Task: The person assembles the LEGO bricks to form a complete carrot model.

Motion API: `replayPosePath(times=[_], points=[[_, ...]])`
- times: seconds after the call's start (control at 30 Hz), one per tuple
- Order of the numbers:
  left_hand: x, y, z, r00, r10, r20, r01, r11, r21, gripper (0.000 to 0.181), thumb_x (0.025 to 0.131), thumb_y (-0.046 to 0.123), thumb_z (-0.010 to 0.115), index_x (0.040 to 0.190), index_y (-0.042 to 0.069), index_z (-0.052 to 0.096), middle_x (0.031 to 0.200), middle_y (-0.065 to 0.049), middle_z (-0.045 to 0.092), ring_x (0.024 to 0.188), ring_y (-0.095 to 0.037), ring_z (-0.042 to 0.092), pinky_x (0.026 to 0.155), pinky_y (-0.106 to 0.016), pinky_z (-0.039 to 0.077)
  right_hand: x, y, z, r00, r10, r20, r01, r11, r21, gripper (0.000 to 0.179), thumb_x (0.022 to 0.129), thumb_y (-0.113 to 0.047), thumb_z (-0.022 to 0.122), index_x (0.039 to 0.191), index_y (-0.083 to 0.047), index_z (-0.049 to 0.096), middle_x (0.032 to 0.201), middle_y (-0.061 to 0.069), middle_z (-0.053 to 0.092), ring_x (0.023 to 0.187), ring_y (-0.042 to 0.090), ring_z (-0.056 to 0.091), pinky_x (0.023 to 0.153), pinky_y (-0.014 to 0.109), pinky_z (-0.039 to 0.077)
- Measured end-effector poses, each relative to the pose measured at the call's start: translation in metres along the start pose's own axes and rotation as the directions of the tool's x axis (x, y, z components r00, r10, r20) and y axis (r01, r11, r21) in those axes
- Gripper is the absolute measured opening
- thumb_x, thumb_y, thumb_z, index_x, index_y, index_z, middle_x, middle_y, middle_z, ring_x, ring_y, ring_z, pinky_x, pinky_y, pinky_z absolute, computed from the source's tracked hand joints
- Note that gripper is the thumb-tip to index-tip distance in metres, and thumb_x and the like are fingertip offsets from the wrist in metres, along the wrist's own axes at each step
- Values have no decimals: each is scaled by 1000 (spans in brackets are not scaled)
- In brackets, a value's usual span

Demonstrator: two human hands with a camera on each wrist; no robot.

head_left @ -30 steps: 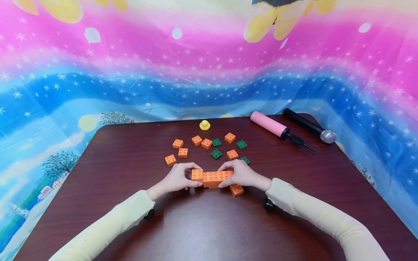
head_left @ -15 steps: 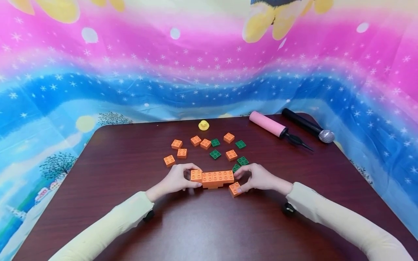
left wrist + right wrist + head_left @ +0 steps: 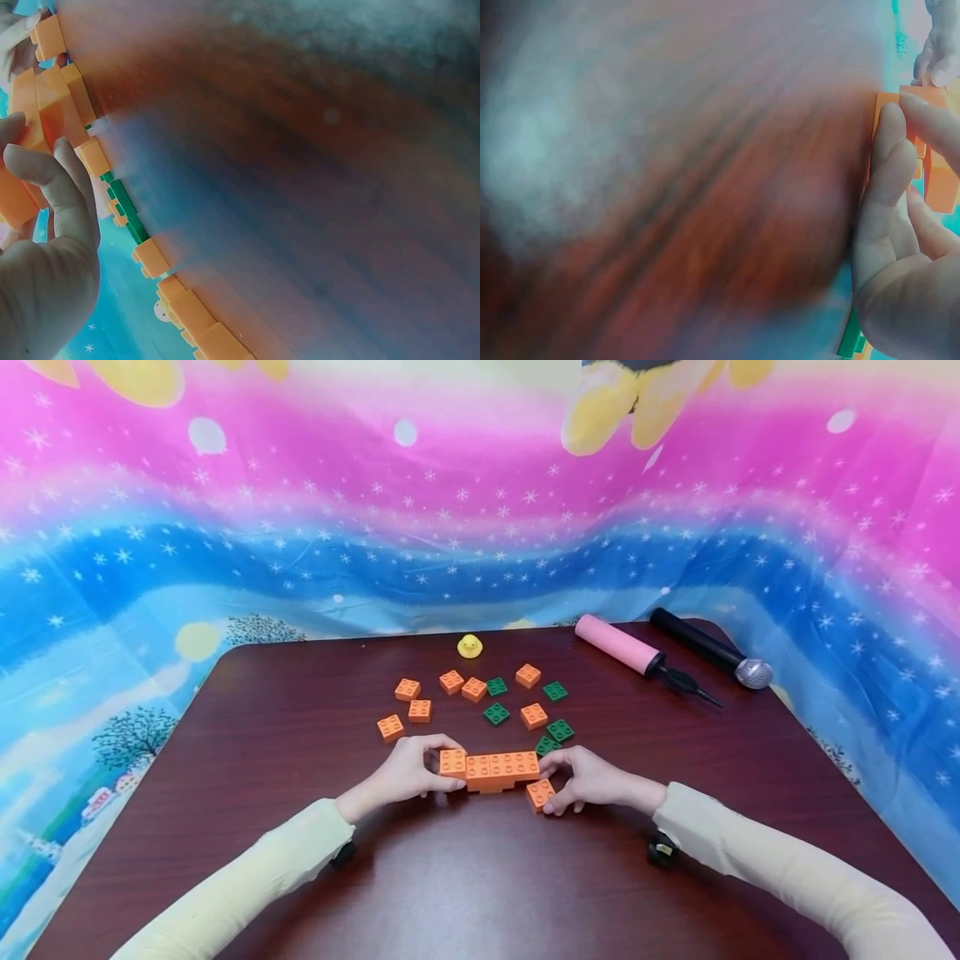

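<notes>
In the head view my left hand grips the left end of a joined row of orange toy building bricks, thumb on the near side and fingers on the far side. The row has a raised brick at its left end and a shorter layer underneath. At its right end, my right hand has thumb and fingers around a loose orange brick. The left wrist view shows that brick beside the right fingers. In the right wrist view, fingers cover much of the brick.
Beyond the hands lie several loose orange bricks and several flat green bricks. A yellow toy duck sits near the table's far edge. A pink hand pump and a black microphone lie at the back right.
My right hand has let go of the row's right end and shifted right and nearer, onto the loose orange brick, which has turned slightly. Another green brick now shows. The left hand stays put.
</notes>
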State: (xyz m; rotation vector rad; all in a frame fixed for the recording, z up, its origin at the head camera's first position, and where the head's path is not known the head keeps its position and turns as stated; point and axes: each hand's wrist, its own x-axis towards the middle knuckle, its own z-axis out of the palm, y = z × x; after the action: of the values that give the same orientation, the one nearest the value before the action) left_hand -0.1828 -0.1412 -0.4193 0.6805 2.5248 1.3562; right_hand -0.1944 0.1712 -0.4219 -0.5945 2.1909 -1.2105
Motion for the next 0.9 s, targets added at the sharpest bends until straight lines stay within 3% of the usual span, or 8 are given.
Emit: replayPosePath(times=[0.33,0.47,0.63,0.9], points=[[1,-2,-1,1000,-4,4,4,1000,4,40,77,23,80,113,13,64,87,-5,69,53,-13,56,46,-33,51,-7,1,-8,996,40,82,-41,999,12,54,76,-18,81,123,-4,58,105,9,60,68,19,70,52,34,55],[0,-1,-1,1000,-2,2,2,1000,6,40,77,23,80,112,12,64,87,-5,69,53,-13,56,46,-32,50,-11,-3,-18,995,22,97,-23,1000,10,53,77,-19,80,124,-6,59,109,11,58,68,19,68,57,36,57],[1,0,-1,1000,8,2,-8,1000,7,40,77,23,80,112,10,64,88,-8,69,55,-13,56,47,-30,49,-14,-12,-31,997,2,76,-6,998,57,56,79,-19,79,128,-4,56,113,14,56,75,21,71,63,38,57],[1,-1,0,1000,-10,-1,10,1000,10,40,77,22,80,112,12,65,88,-5,68,55,-13,56,46,-32,50,-5,-30,-35,997,-81,3,81,995,53,59,78,-19,79,128,0,55,114,17,54,73,20,71,60,38,57]])
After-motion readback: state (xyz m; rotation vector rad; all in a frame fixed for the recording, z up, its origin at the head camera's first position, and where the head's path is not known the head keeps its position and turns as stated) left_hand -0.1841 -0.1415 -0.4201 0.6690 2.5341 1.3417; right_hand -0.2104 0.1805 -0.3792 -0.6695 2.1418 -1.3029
